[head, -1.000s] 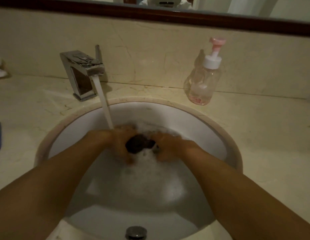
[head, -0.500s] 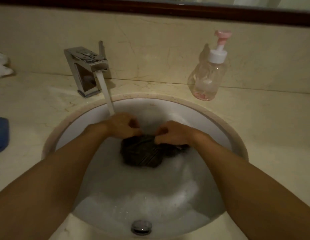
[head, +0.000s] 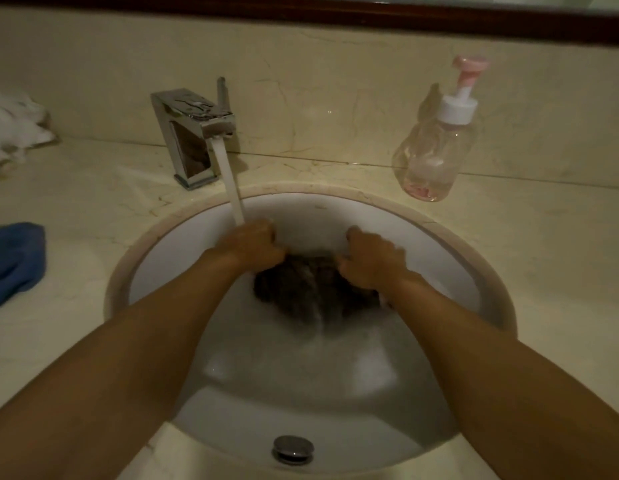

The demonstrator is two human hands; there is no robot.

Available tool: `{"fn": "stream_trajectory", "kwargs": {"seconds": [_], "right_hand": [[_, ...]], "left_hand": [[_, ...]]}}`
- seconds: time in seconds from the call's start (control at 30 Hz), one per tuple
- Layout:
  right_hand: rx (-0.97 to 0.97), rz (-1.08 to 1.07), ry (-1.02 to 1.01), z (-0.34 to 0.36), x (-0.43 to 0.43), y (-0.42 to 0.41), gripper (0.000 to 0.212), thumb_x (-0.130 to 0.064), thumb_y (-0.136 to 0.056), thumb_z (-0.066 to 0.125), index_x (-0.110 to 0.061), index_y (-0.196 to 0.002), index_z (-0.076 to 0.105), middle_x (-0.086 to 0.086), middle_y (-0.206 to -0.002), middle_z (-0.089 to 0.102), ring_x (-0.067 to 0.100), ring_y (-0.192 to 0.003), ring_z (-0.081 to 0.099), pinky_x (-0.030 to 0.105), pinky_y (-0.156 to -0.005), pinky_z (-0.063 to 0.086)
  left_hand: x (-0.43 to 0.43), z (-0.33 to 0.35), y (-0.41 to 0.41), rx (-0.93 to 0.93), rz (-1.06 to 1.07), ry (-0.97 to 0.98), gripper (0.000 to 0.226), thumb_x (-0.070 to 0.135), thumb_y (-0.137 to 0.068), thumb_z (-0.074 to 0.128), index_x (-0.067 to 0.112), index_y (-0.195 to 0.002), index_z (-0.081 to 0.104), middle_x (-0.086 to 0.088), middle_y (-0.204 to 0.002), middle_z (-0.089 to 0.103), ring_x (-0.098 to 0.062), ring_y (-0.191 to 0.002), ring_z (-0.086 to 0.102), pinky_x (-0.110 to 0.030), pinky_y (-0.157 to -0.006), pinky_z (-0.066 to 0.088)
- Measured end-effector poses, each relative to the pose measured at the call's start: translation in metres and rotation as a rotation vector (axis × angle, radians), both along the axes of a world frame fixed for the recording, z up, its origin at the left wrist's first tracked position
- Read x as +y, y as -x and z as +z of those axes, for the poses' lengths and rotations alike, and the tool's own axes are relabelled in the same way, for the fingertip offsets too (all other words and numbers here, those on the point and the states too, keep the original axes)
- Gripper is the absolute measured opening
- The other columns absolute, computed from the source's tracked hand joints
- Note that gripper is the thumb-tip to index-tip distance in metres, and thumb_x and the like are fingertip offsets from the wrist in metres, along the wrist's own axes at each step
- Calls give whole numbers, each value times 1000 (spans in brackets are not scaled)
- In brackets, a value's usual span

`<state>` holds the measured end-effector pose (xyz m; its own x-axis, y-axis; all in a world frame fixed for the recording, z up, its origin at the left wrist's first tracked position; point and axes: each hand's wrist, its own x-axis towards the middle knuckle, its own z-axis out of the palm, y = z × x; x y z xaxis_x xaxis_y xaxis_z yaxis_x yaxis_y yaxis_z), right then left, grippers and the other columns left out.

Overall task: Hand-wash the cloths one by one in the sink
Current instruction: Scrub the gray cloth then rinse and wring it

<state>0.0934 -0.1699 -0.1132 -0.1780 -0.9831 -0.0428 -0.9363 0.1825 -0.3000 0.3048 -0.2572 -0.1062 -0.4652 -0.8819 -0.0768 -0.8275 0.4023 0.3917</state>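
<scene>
left hand (head: 254,245) and right hand (head: 372,261) gripping dark cloth (head: 301,292) (wet), sink (head: 339,211), tap running

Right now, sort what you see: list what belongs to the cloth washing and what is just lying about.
Job in hand: dark cloth gripped by left hand and right hand; sink; running tap; blue cloth and white cloths on the counter, probably part of the batch.
Lying about: pump bottle, untouched behind the sink; metal knob at the sink's near edge.
</scene>
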Motion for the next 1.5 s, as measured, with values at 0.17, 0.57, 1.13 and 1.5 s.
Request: {"fn": "stream_trajectory", "kwargs": {"seconds": [0.17, 0.57, 1.13, 1.5], "right_hand": [[-270, 304, -168, 3, 9, 1, 61, -60, -84, 73, -36, -137, 55, -7, -126, 62, 17, -115, 60, 37, -102, 50], [-132, -22, -146, 1, -1, 6, 37, -41, -101, 55, -13, -123, 62, 12, -123, 65, 30, -107, 62, 40, -92, 50], [-492, 25, -309, 15, 13, -16, 29, -24, -94, 63, -8, -119, 63, 13, -107, 66, 29, -90, 64, 32, -69, 53], [27, 283, -315, -17, -1, -21, 80, -33, -85, 80, -18, -153, 39, 9, -145, 51, 31, -130, 53, 39, -105, 47]], "left_hand": [[-7, -1, -5, 111, -197, -100, 46, 60, -81, 69, 30, -116, 62, 7, -110, 64, -18, -105, 62, -42, -97, 52], [-3, -7, -6, -76, -21, -127, 42, 52, -99, 51, 16, -117, 65, -7, -122, 64, -30, -112, 61, -41, -101, 48], [4, 3, 6, -59, -59, -403, 24, 39, -80, 74, 23, -96, 69, -2, -99, 67, -18, -88, 63, -30, -75, 50], [8, -12, 2, -71, -274, 43, 27, 54, -93, 60, 27, -99, 59, 1, -106, 57, -20, -95, 57, -41, -90, 51]]}}
